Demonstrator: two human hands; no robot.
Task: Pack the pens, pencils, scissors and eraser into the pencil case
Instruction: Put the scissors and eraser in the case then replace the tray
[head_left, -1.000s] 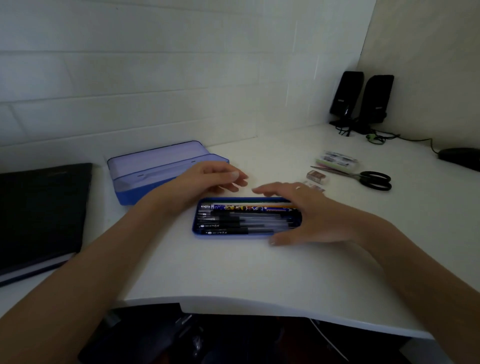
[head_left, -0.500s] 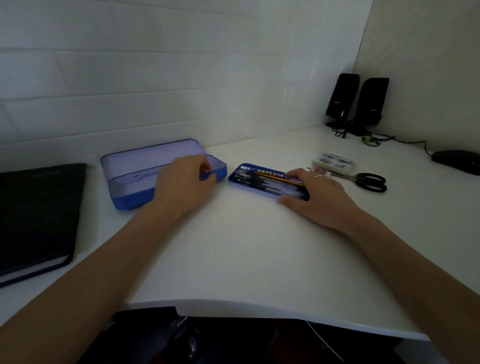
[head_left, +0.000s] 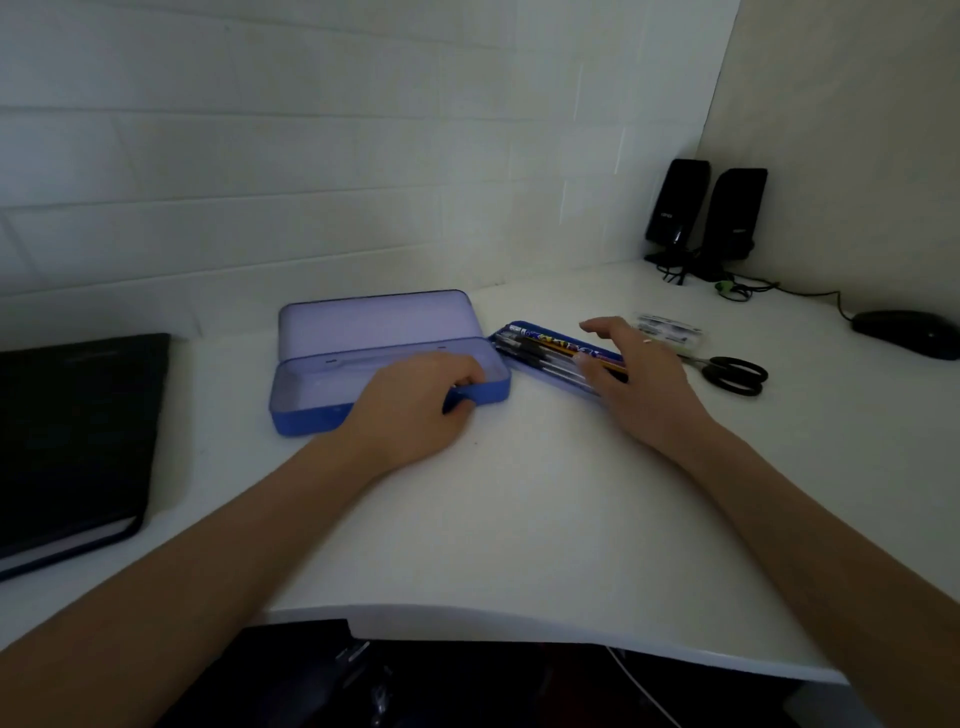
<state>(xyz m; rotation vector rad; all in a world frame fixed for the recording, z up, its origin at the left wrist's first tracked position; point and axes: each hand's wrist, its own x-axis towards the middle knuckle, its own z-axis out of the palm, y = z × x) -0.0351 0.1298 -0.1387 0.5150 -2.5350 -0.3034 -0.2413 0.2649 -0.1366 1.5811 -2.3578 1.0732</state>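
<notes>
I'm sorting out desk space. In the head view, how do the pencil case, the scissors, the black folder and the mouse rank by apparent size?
1. black folder, nearest the camera and cut off
2. pencil case
3. scissors and mouse look alike, so no ranking.

The scene is dim, with a cool grey tone. Soft light falls from above, beyond the hands, so the white surface looks brightest in front of them. Below the left hand lies a faint shadow. Wall lines bend near the edges. Details look soft and slightly grainy, without glare.
</notes>
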